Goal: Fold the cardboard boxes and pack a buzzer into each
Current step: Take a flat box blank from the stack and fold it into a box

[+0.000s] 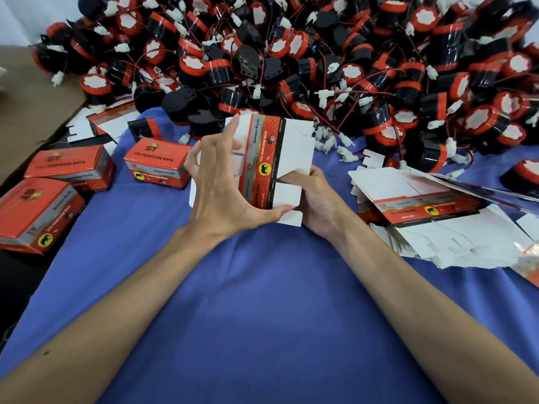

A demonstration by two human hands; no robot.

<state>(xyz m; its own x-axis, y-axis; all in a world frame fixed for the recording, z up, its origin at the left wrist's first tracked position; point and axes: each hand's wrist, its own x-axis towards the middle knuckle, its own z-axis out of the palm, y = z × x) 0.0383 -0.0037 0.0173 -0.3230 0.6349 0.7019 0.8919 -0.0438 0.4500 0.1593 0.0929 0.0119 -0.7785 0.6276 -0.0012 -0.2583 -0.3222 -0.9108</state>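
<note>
Head view of the packing surface. A half-folded carton (264,147), printed red, grey and black with a yellow round emblem and white inner flaps, is held upright above the middle of the blue cloth (262,301), just on the near side of the buzzer pile. The left hand (218,188) grips its left side: the fingers are spread over the upper left flap and the thumb presses the lower edge. The right hand (316,199) holds the carton from below and to the right, its fingers curled against the lower right flaps; how the fingertips lie behind the card cannot be seen. The two hands sit close together, both clamped on the same carton. A large heap of buzzers (291,53), black bodies with red bands, white faces, red and black leads and white plug connectors, fills the far half of the scene. Three closed boxes (157,163) of the same print lie on the left, one near the middle and two toward the left edge. A loose stack of flat carton blanks (423,217) lies on the cloth to the right, white sides mostly up. More flat blanks (108,123) lie at far left, beside the heap.
</note>
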